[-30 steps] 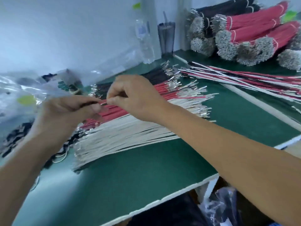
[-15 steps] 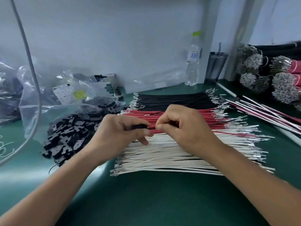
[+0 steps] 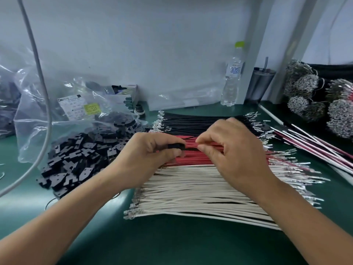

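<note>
My left hand point(image 3: 150, 155) pinches a small black plastic connector point(image 3: 176, 146) between thumb and fingers, above the middle of the green mat point(image 3: 172, 245). My right hand point(image 3: 233, 150) is close beside it, its fingertips pinched on a thin wire end right next to the connector; the wire itself is barely visible. Under both hands lie flat rows of cut wires with metal terminals: black wires point(image 3: 200, 121) at the back, red wires point(image 3: 194, 159) in the middle, white wires point(image 3: 200, 194) nearest me.
A heap of black plastic parts point(image 3: 80, 155) spills from a clear bag point(image 3: 38, 111) at the left. A grey cable point(image 3: 44, 88) hangs at the far left. A water bottle point(image 3: 232, 83) and tumbler point(image 3: 262, 83) stand at the back wall. Bundled wires point(image 3: 315, 96) and loose red-white wires point(image 3: 315, 148) lie at the right.
The view swung left and then settled over the wire rows. My hands stayed together over the red wires, and the right fingertips now sit slightly apart from the connector.
</note>
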